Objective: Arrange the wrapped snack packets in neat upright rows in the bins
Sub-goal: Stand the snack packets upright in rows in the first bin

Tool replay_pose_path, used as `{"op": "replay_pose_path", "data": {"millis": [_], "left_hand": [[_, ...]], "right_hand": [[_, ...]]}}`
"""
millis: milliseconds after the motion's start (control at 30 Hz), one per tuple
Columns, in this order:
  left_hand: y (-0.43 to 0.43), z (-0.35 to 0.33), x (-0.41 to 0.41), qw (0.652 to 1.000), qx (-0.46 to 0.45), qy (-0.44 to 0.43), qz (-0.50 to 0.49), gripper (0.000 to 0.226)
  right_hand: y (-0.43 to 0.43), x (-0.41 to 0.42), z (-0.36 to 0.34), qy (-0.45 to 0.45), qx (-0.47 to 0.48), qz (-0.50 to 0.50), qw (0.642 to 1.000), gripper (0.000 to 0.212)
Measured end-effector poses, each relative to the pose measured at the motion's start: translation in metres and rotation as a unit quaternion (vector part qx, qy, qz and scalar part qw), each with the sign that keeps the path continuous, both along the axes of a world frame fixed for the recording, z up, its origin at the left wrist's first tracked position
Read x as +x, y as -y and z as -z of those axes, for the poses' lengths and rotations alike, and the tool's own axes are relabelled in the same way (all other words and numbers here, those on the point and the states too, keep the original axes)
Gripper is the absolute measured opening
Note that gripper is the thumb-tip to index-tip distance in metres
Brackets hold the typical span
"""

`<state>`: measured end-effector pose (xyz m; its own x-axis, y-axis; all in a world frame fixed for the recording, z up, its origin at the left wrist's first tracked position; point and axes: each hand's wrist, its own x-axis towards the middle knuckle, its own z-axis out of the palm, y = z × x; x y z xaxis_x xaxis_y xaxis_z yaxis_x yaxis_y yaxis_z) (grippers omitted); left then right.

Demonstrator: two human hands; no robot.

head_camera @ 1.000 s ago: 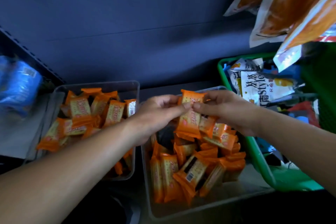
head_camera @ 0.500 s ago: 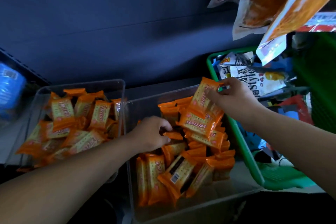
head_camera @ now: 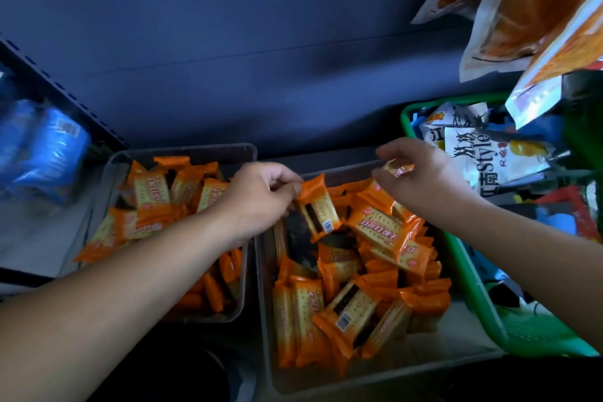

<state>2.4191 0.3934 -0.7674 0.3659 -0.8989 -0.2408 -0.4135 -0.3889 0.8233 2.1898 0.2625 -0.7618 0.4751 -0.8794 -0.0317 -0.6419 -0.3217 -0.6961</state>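
My left hand pinches an orange foil-wrapped cracker packet by its crimped top seam. My fingers and thumb are clamped on that flat edge, so the packet hangs tilted over the back of the clear plastic right-hand bin. My right hand holds a second orange packet, blurred and half hidden, by one end between thumb and fingertips near the bin's far right corner. I judge these light — thin, slick film over a stiff but brittle cracker sandwich — so I would take them by the crimped ends or lightly across the flat faces, never squeezing the middle. The other packets lie jumbled in this bin and in the clear plastic left-hand bin, and few of them stand upright.
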Motion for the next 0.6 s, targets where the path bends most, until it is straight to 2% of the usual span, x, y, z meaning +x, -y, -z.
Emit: {"op": "replay_pose_path", "data": {"millis": [133, 200, 267, 333, 400, 467, 533, 600], "left_hand": [[0.004, -0.017, -0.019, 0.996, -0.021, -0.092, -0.006, 0.013], [0.007, -0.025, -0.025, 0.995, -0.037, -0.094, 0.017, 0.014], [0.009, -0.031, -0.029, 0.993, -0.044, -0.108, 0.024, 0.014], [0.011, -0.033, -0.035, 0.985, -0.053, -0.162, 0.008, 0.011], [0.013, -0.034, -0.041, 0.969, -0.055, -0.239, -0.039, 0.010], [0.015, -0.036, -0.046, 0.951, -0.025, -0.302, -0.069, 0.015], [0.015, -0.038, -0.048, 0.953, 0.010, -0.298, -0.046, 0.026], [0.015, -0.038, -0.049, 0.957, 0.008, -0.289, -0.025, 0.021]], "right_hand": [[-0.026, 0.008, -0.010, 0.090, 0.239, -0.069, 0.964, 0.018], [-0.028, 0.005, -0.015, 0.096, 0.314, -0.083, 0.941, 0.024], [-0.024, -0.002, -0.022, 0.123, 0.397, -0.107, 0.903, 0.031], [-0.024, -0.007, -0.030, 0.176, 0.459, -0.123, 0.862, 0.031], [-0.026, -0.009, -0.030, 0.196, 0.461, -0.111, 0.858, 0.036], [-0.028, -0.007, -0.027, 0.170, 0.391, -0.083, 0.901, 0.048], [-0.031, -0.004, -0.026, 0.145, 0.291, -0.068, 0.943, 0.051], [-0.032, -0.004, -0.028, 0.114, 0.202, -0.059, 0.971, 0.047]]}}
